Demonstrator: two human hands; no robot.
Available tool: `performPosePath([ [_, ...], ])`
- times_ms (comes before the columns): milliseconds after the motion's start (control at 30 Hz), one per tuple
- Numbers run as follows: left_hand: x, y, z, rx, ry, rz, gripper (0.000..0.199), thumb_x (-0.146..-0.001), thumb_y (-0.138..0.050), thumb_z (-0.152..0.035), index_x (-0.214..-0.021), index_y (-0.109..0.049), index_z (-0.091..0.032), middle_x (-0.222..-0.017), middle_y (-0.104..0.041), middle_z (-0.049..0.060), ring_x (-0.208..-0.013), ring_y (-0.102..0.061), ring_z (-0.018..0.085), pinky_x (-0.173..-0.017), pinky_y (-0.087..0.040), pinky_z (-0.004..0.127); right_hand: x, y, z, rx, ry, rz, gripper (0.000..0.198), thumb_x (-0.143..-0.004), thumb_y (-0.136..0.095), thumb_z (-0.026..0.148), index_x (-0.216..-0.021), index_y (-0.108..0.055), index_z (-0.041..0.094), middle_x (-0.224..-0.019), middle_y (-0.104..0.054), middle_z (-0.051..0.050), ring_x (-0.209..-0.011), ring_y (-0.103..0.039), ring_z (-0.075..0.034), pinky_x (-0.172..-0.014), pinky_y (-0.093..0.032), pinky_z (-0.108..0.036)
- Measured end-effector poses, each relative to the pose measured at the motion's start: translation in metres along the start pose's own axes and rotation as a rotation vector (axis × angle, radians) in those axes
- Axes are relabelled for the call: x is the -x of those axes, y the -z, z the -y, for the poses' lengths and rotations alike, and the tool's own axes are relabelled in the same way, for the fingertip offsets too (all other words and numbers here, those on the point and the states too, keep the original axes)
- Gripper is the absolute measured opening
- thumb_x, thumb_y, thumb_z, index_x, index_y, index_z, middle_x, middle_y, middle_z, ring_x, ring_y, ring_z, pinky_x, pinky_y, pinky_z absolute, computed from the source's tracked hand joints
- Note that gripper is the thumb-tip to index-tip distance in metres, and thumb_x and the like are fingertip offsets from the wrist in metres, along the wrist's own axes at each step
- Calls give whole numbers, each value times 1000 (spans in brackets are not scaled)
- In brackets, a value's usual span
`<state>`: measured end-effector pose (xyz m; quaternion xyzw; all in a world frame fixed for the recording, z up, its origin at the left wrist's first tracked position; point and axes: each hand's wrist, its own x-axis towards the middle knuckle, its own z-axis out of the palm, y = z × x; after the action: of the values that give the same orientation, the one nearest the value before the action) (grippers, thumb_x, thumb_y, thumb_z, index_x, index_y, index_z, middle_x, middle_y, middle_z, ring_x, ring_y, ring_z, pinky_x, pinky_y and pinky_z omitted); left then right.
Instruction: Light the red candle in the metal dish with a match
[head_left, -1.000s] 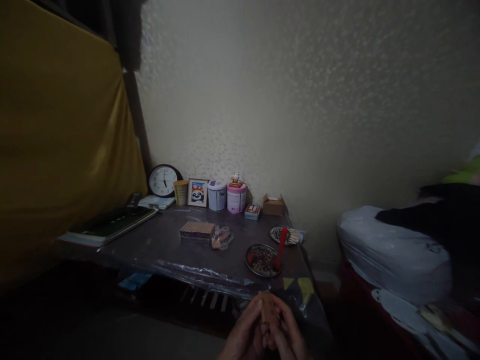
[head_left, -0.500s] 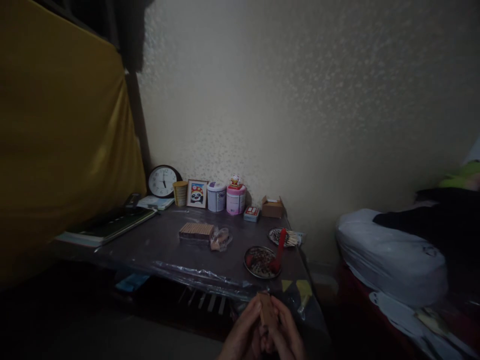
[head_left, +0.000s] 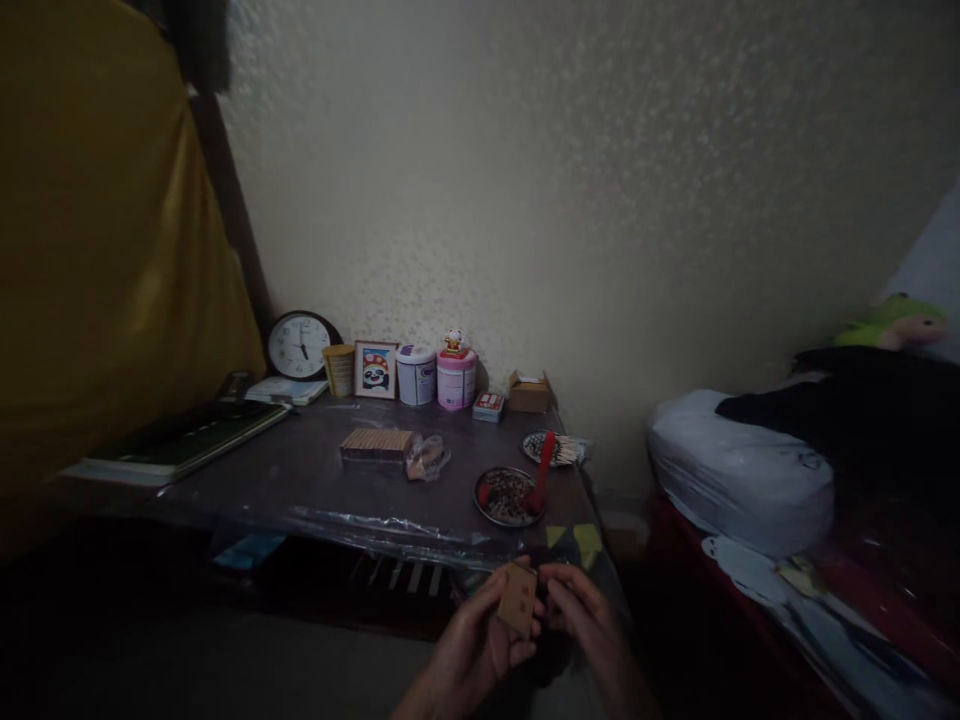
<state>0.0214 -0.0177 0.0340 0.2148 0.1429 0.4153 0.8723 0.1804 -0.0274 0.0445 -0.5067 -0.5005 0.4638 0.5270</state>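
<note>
L hand (head_left: 471, 648) is pinching a small tan block (head_left: 517, 598) btwn thumb & fingers, tilted, low in the view just in front of the counter (head_left: 300, 480) edge. R hand (head_left: 581, 612) is sitting right beside it, fingers curled near the block's edge; too dark to tell if it's gripping anything. Behind, on the counter: round dish (head_left: 508, 496) w/ a red tool (head_left: 540, 472) leaning across it, a row of tan blocks (head_left: 376, 443), a clock (head_left: 298, 345) at the wall.
</note>
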Motion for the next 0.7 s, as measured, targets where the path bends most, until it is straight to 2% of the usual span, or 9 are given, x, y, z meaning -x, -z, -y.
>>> performPosePath([
  [100, -1, 3, 3, 1, 36, 13, 40, -89, -43, -32, -125, -47, -15, -82, -69, 8, -64, -65, 14, -56, -47, 23, 1, -1, 0, -10, 15, 34, 31, -76, -62, 50, -83, -67, 20, -73, -65, 0, -69, -61, -16, -65, -50, -28],
  [200, -1, 4, 5, -12, 57, 23, 39, -89, -43, -33, -122, -50, -14, -80, -68, 8, -59, -64, 13, -53, -46, 22, 4, -2, 2, 16, 8, 53, 31, -78, -58, 51, -79, -65, 20, -66, -61, 1, -63, -59, -14, -60, -48, -25],
  [433, 1, -2, 5, -55, 130, 2, 41, -89, -42, -40, -116, -53, -12, -75, -69, 8, -51, -62, 12, -46, -46, 21, 6, -5, 2, 1, 10, 105, 33, -77, -59, 52, -71, -57, 20, -54, -53, 6, -51, -55, -12, -54, -44, -23],
  [700, -3, 2, 9, -88, 125, -64, 45, -89, -42, -43, -115, -54, -8, -63, -65, 5, -41, -57, 10, -36, -40, 17, 1, -3, -10, 31, -6, 101, 34, -75, -61, 52, -71, -57, 19, -61, -60, 3, -56, -56, -12, -57, -44, -24],
])
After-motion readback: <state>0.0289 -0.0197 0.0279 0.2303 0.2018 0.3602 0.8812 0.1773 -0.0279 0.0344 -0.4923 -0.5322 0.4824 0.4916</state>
